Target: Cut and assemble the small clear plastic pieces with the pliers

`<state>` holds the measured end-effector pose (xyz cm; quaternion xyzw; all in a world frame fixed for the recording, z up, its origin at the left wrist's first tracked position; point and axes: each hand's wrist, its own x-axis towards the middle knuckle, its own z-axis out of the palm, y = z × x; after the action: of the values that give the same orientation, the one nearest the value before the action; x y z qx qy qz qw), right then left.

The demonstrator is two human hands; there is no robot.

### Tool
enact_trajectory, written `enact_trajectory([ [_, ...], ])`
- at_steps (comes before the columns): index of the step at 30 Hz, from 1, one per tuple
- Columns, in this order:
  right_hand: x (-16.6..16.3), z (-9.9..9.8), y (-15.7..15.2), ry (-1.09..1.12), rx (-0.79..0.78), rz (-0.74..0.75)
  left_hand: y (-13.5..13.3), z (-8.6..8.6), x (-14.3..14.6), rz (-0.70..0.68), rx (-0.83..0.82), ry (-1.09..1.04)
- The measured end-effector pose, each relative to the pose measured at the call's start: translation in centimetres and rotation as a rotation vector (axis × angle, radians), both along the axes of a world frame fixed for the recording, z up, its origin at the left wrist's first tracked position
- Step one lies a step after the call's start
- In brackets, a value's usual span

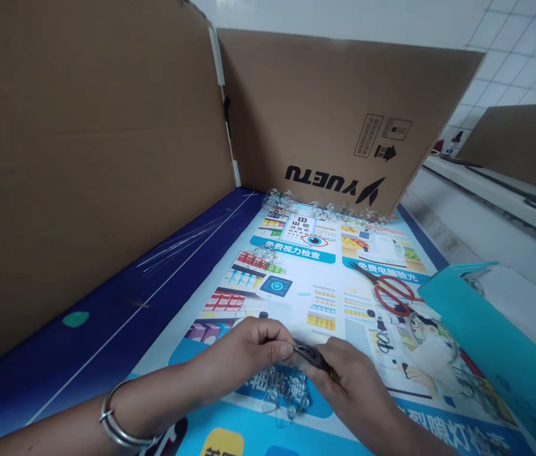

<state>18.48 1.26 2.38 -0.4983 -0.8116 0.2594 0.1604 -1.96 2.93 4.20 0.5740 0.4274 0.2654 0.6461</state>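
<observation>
One fine step seems in hand: right grip [348, 373] wraps dark pliers [313, 356], left grip [263, 339] pinches at their tips, contents hidden, above beaded wire [289, 392] on the desk [163, 297]; the next move likely needs steadiness.

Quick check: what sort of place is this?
Probably a makeshift craft bench: cardboard panels wall two sides, a poster covers it, and scissors lie beyond the right hand, which holds pliers.
</observation>
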Motion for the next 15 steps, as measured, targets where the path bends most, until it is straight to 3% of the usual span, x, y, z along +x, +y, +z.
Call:
enact_trajectory([
  [6,0.12,-0.15,-0.17,0.111,0.007,0.021,-0.27,-0.41,0.12,0.001,-0.114,-0.098],
  [15,0.17,-0.33,-0.15,0.093,-0.009,0.027,-0.04,-0.16,0.13,-0.008,-0.03,-0.035],
])
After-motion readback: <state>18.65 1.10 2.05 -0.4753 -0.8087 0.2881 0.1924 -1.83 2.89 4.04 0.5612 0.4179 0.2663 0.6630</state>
